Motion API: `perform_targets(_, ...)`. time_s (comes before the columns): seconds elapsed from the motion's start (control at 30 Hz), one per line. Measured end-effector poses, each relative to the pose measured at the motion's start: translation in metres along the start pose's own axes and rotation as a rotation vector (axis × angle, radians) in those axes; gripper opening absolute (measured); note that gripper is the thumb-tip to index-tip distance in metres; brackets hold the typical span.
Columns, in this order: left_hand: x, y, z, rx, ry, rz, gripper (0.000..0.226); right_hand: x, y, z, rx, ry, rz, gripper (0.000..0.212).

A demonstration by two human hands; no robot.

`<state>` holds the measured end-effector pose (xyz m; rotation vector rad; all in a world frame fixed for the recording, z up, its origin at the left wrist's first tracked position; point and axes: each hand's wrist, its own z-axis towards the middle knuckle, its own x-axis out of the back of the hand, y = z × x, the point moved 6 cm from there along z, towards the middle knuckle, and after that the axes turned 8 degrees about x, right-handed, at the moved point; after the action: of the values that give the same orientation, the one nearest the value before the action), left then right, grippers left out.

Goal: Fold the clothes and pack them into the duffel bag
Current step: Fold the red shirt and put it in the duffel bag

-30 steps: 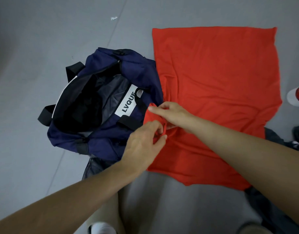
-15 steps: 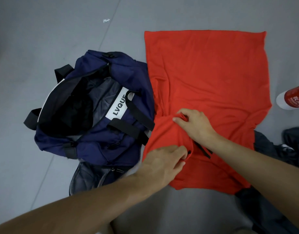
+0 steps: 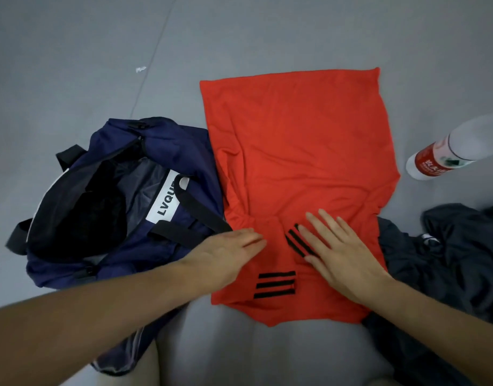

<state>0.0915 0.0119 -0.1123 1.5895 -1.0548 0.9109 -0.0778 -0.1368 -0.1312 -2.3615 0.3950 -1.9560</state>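
The left hand (image 3: 225, 254) and the right hand (image 3: 340, 260) are lying flat with straight fingers, gripping nothing and pressing on the near end of the soft red cloth shirt (image 3: 295, 140) spread on the grey floor (image 3: 72, 65). Both black-striped sleeves (image 3: 276, 285) are lying tucked in, so the folding looks partway done. Next, the shirt probably needs folding over. The open dark blue cloth duffel bag (image 3: 181, 140) is touching the shirt's left edge. A dark heap of clothes (image 3: 457, 254) is waiting on the shirt's right, near a clear plastic bottle (image 3: 448, 149).
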Motion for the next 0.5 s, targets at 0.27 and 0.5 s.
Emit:
perform_targets(0.27, -0.072, 0.008, 0.024, 0.316, -0.121, 0.169, 0.080, -0.054, 0.016, -0.066, -0.216, -0.167, 0.016, 0.077)
perform_targets(0.5, -0.072, -0.009, 0.020, 0.194, -0.132, 0.260, 0.084, -0.060, 0.010, -0.072, -0.196, -0.150, 0.022, 0.074)
